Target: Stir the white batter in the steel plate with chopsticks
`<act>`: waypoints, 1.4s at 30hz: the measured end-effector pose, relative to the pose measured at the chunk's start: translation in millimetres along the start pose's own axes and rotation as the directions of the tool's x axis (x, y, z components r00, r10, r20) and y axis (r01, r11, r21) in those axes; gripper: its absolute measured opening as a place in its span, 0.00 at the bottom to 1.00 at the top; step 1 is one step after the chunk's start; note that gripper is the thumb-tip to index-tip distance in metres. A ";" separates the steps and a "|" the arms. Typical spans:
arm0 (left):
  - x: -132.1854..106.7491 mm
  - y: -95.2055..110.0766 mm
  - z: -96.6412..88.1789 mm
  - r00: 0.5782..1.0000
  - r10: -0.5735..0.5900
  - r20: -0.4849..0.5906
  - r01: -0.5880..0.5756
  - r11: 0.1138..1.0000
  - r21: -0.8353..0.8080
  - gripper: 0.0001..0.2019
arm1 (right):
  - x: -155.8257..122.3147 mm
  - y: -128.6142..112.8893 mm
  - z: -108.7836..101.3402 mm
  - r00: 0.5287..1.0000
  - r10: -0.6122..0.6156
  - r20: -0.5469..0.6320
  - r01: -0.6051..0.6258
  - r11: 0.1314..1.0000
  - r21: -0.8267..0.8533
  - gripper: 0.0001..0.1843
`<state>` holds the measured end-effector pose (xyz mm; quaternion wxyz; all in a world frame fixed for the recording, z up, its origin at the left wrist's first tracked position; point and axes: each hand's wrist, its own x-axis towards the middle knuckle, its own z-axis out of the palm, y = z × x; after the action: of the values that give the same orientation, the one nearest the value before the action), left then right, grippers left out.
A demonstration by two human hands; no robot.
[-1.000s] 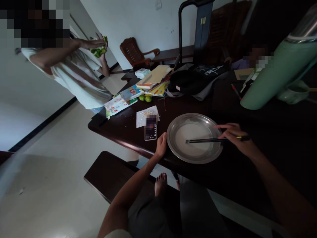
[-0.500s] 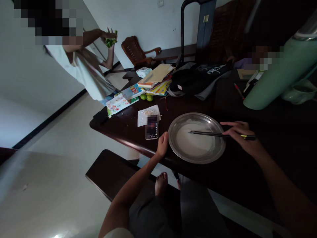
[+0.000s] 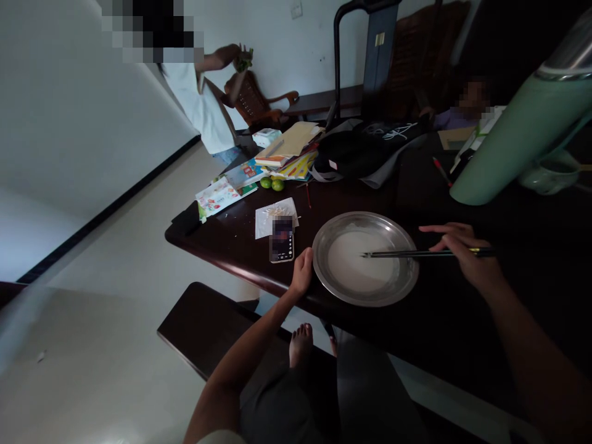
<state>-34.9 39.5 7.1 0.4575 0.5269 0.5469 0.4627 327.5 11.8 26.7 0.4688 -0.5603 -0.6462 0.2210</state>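
A wide, shallow metal bowl point(image 3: 320, 277) rests on the dark table, with a whitish, milky-looking mixture point(image 3: 356, 271) inside. My left hand point(image 3: 302, 272) is closed at the bowl's left rim, thumb uppermost; its other fingers are mostly hidden. In my right hand point(image 3: 472, 254) is a pair of dark chopsticks point(image 3: 398, 253) with gold bands near the back end. They reach over the right rim, and their tips are at the mixture near the bowl's middle. One finger of that hand sticks out to the left.
A phone point(image 3: 283, 240) and a white paper with thin sticks point(image 3: 272, 216) lie left of the bowl. Beyond are two green fruits point(image 3: 272, 184), books point(image 3: 287, 148) and a black bag point(image 3: 356, 154). A green flask point(image 3: 513, 129) stands right. Two other people are across the table, one holding greens.
My right hand has shifted slightly right with the chopsticks, their tips moving right and a little nearer to me. The standing person appears farther right in view. My left hand stays at the rim.
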 end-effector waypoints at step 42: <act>-0.2 -1.0 2.1 1.000 -0.009 -0.010 0.009 1.000 -0.013 0.31 | -0.3 -4.1 9.3 0.992 -0.063 0.114 0.070 0.996 -0.055 0.22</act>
<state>-32.9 39.4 5.8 0.4601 0.5191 0.5485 0.4669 317.4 12.7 25.6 0.4223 -0.5387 -0.6960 0.2171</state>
